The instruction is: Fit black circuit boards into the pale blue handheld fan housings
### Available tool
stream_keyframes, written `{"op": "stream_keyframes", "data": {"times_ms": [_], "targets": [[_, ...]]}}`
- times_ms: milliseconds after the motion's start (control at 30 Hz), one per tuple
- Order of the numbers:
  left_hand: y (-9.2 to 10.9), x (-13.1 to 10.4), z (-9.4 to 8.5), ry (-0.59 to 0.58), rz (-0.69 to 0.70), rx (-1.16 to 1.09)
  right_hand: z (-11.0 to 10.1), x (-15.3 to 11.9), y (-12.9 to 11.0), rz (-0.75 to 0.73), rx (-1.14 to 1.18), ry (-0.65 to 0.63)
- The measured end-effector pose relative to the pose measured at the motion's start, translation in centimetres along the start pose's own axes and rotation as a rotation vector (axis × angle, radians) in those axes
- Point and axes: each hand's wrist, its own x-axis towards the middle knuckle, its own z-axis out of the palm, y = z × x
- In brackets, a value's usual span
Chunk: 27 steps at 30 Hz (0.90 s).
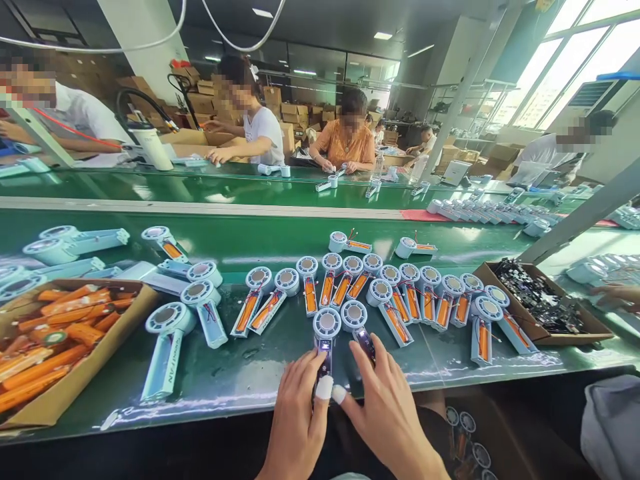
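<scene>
My left hand (300, 407) is closed round the handle of a pale blue handheld fan (327, 324), its round head facing up. A small black circuit board (325, 363) with a lit display sits in that handle, and my thumb, with a white cover on its tip, lies along it. My right hand (383, 400) has thumb and index finger spread, its thumb tip also covered in white. Its fingers lie on either side of a second fan (354, 315), whose black board (367, 347) shows between them; part of the handle is hidden under the hand.
Several fans with orange batteries (343, 290) lie in a row on the green bench (225, 380). A carton of orange battery packs (65, 327) stands left, a carton of black boards (540, 297) right. Across the belt, co-workers (347, 137) sit. Another person's hand (620, 297) reaches in at right.
</scene>
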Motion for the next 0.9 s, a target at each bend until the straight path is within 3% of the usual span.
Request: {"op": "stream_keyframes", "data": {"times_ms": [200, 400, 600, 900], "targets": [[-0.1, 0.8, -0.1, -0.015, -0.126, -0.190, 2.6, 0.8, -2.8, 0.096, -0.164, 0.040], [-3.0, 0.4, -0.6, 0.029, -0.307, -0.298, 4.6, -0.4, -0.4, 0.030, -0.248, 0.096], [-4.4, 0.3, -0.3, 0.071, -0.244, -0.326, 4.0, -0.1, 2.3, -0.037, -0.322, 0.115], [-5.4, 0.3, -0.1, 0.012, -0.177, -0.357, 3.1, 1.6, 1.7, 0.016, -0.335, 0.091]]}}
